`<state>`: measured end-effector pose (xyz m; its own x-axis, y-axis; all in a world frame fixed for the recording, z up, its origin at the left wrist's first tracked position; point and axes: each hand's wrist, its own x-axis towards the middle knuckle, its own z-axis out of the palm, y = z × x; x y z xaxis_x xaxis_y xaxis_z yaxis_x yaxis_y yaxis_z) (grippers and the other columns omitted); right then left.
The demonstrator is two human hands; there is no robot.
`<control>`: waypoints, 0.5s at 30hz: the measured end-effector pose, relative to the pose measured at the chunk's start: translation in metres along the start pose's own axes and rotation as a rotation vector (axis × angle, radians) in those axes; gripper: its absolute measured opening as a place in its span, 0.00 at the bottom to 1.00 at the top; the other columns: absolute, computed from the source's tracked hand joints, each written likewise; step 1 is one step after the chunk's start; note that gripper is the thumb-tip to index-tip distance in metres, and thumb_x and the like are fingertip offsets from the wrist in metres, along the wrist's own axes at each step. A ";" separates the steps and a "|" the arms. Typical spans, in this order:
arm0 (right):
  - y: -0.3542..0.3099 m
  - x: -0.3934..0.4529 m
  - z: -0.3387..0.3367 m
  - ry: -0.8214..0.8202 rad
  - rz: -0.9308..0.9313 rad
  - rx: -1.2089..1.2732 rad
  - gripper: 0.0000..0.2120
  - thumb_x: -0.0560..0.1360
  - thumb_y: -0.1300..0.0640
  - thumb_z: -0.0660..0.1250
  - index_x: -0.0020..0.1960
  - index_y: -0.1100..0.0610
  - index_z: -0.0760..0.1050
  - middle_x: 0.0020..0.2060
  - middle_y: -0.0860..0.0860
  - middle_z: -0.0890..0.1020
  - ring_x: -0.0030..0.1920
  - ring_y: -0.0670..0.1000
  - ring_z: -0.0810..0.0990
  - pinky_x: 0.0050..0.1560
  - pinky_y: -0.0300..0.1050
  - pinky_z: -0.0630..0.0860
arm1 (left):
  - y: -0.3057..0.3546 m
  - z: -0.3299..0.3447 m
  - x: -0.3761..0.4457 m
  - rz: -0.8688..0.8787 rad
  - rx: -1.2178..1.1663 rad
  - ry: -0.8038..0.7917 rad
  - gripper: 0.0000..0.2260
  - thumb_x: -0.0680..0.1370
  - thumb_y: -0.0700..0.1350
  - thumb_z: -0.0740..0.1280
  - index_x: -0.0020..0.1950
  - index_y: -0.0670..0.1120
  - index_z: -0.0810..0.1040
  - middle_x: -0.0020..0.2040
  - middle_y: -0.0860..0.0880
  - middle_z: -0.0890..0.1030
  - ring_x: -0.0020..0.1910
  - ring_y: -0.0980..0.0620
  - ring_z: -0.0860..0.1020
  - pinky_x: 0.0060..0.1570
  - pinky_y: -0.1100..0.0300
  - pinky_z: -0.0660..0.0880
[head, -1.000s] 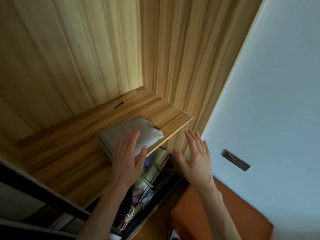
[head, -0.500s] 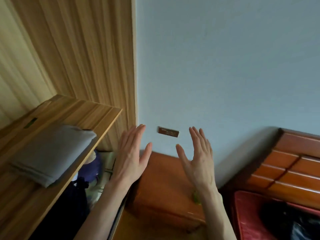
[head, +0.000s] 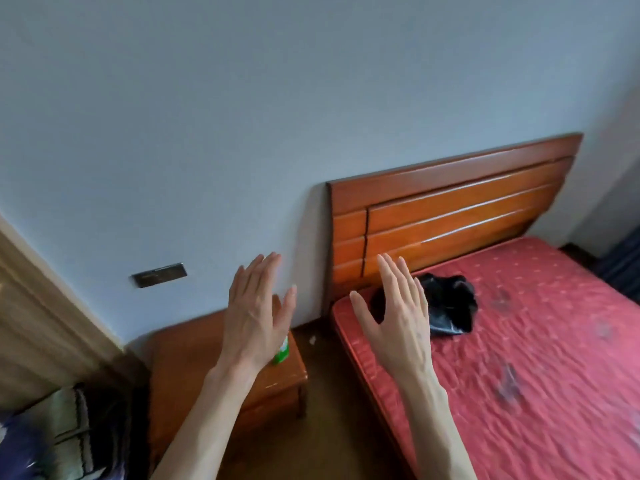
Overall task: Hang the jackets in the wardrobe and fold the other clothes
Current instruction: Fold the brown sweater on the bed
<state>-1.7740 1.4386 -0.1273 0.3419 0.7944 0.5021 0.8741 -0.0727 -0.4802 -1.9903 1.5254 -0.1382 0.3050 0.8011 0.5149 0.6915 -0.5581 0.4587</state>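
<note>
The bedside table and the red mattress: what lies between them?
Only bare brown floor lies between bedside table and red mattress, in the head view.

Headboard (head: pixel 450 209) and nightstand (head: pixel 194 355) were glossy reddish wood, mattress (head: pixel 540 368) was quilted red cloth, the black garment (head: pixel 446 303) looked kinda shiny, wall (head: pixel 242 116) matt.

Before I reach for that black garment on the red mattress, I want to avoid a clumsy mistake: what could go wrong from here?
1. The green bottle stands on the wooden bedside table, partly hidden behind your open left hand; a sweep toward the bed might knock it over.
2. The crumpled black garment lies beside the wooden headboard; a hasty reach with the open right hand could strike wood.
</note>
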 end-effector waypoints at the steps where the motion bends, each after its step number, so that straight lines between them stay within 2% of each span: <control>1: 0.019 -0.007 -0.017 0.012 0.033 -0.024 0.33 0.81 0.40 0.65 0.82 0.51 0.61 0.81 0.48 0.65 0.83 0.46 0.52 0.82 0.56 0.56 | 0.021 0.015 -0.001 0.018 -0.031 -0.023 0.25 0.85 0.58 0.56 0.80 0.48 0.65 0.79 0.48 0.69 0.81 0.50 0.63 0.81 0.46 0.58; 4: 0.073 -0.031 -0.070 0.073 0.137 -0.088 0.34 0.82 0.40 0.65 0.82 0.51 0.60 0.81 0.47 0.64 0.83 0.46 0.52 0.82 0.57 0.56 | 0.089 0.058 -0.007 0.091 -0.136 -0.087 0.25 0.86 0.57 0.56 0.80 0.48 0.66 0.78 0.49 0.70 0.80 0.51 0.63 0.81 0.51 0.56; 8: 0.135 -0.068 -0.135 0.146 0.263 -0.166 0.34 0.82 0.39 0.64 0.83 0.50 0.59 0.81 0.46 0.62 0.83 0.45 0.50 0.82 0.57 0.55 | 0.177 0.113 -0.017 0.217 -0.244 -0.176 0.25 0.86 0.57 0.57 0.80 0.49 0.66 0.78 0.49 0.70 0.81 0.52 0.61 0.78 0.41 0.62; 15: 0.215 -0.155 -0.232 0.287 0.495 -0.312 0.33 0.83 0.38 0.63 0.82 0.51 0.59 0.81 0.47 0.63 0.83 0.45 0.50 0.82 0.53 0.53 | 0.321 0.189 -0.053 0.448 -0.431 -0.343 0.25 0.85 0.56 0.59 0.79 0.46 0.68 0.78 0.50 0.70 0.81 0.54 0.61 0.80 0.42 0.58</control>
<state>-1.5587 1.1599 -0.1419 0.7706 0.4330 0.4678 0.6341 -0.5946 -0.4943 -1.6608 1.3446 -0.1554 0.7378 0.4573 0.4965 0.1515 -0.8290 0.5384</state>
